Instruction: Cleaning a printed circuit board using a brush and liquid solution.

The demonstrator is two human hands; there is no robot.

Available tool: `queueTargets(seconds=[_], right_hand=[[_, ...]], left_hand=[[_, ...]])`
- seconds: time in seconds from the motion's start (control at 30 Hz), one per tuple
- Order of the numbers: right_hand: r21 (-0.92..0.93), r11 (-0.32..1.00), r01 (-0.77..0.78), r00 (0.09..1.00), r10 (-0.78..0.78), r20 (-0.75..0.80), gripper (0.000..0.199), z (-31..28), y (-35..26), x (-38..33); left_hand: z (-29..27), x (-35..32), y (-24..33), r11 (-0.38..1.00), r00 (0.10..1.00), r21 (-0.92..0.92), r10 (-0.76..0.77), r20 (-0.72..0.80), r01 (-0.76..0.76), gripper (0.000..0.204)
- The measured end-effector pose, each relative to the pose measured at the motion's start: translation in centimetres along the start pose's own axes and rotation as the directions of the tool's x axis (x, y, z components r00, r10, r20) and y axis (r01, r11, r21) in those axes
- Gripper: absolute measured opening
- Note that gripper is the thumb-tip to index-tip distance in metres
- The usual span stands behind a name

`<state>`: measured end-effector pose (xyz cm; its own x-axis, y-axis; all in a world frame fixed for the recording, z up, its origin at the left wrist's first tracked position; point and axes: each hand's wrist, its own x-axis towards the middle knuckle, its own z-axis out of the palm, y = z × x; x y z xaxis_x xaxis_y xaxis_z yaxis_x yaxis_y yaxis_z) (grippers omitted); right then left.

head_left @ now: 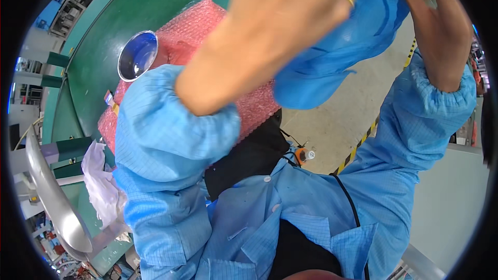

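Note:
A blue cloth cap [337,57] with a brim hangs at the upper middle, raised close in front of me. My left hand [295,15] crosses in front of the cap, smeared by motion, with a yellow ring on one finger. Its fingertips are hidden or cut off by the top edge, so their grip does not show. At the upper right, my right hand [441,26] is raised with fingers bent and closed on the cap's edge. Both forearms are in light blue gridded sleeves [171,119] with gathered cuffs.
Pink bubble wrap [192,26] covers part of a green table [98,67]. On it stands a round metal bowl [138,56]. A white cloth or bag [99,186] hangs near a curved metal lamp-like arm [57,202]. An orange-and-white bottle [303,155] is lower down, near yellow-black floor tape [358,148].

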<state>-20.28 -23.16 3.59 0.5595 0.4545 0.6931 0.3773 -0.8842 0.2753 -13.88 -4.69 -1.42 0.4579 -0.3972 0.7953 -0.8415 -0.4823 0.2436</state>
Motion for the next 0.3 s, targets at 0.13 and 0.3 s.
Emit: queueTargets(seconds=[0.13,0.3], right_hand=[[0.307,0.948,-0.083,0.996,0.074,0.041,0.033,1.9,0.8,-0.9],[0.379,0.89,0.254,0.967,-0.249,-0.062,0.019,1.7,3.8,0.4]], left_hand=[[-1.8,0.7,0.0,1.0,0.994,0.023,0.006,-0.107,-0.004,0.033],[-6.9,0.6,2.1,0.938,0.975,0.278,-0.179,-0.13,0.209,0.03]])
